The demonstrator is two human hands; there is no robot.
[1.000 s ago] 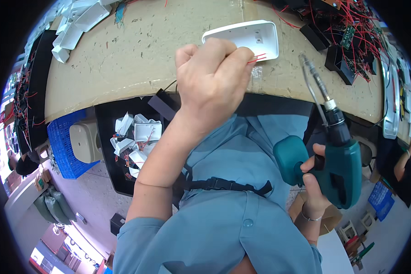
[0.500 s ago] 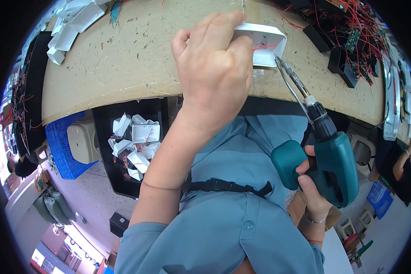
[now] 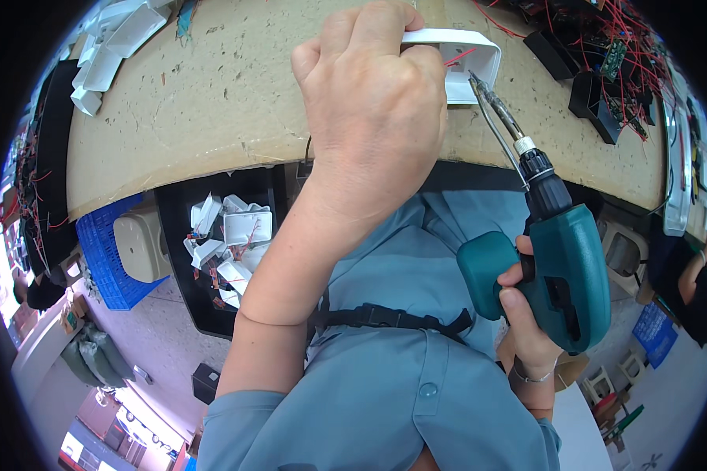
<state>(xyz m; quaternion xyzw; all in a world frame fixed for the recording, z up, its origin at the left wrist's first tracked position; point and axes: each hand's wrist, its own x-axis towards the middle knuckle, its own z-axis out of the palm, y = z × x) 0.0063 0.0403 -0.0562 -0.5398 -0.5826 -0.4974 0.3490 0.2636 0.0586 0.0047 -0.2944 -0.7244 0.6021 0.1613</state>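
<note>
The left hand (image 3: 373,102) is closed over the left part of a white plastic housing (image 3: 486,63) near the far side of the surface (image 3: 204,94), hiding much of it, with red wires (image 3: 460,57) showing beyond the fingers. The right hand (image 3: 532,334) grips a green soldering gun (image 3: 577,267); its tip overlaps the housing's open interior, though contact is hard to judge. To the right, a tangle of red wires (image 3: 635,74) crowds around black boxes (image 3: 595,104); more white housings (image 3: 137,33) are stacked at the far left. Below the surface's edge, a black bin (image 3: 175,231) holds white pieces (image 3: 247,228) beside a beige stool (image 3: 140,245) and a blue crate (image 3: 102,263).
</note>
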